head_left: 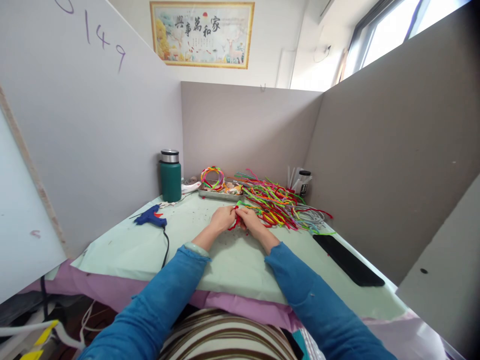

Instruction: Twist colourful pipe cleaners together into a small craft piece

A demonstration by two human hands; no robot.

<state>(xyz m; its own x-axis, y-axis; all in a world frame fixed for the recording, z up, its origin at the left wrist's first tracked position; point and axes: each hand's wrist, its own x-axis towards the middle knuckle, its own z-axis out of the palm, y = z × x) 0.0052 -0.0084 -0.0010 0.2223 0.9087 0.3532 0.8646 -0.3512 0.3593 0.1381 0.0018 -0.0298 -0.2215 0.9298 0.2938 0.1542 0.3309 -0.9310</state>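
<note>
Close together over the middle of the table, my left hand (223, 219) and my right hand (250, 218) both pinch a red pipe cleaner (234, 225). Its fuzzy end hangs below the fingers, and a bit of green shows just above them. How it is bent between the fingertips is mostly hidden. Just beyond my right hand lies a big loose pile of coloured pipe cleaners (275, 200) in red, green, yellow and purple.
A metal tray (221, 196) holds small bits and a coil of coloured pipe cleaners (212, 176). On the left stand a green bottle (171, 180) and a blue glue gun (150, 216) with its cord. A black flat pad (348, 260) lies right. Grey partitions (251, 125) enclose the table.
</note>
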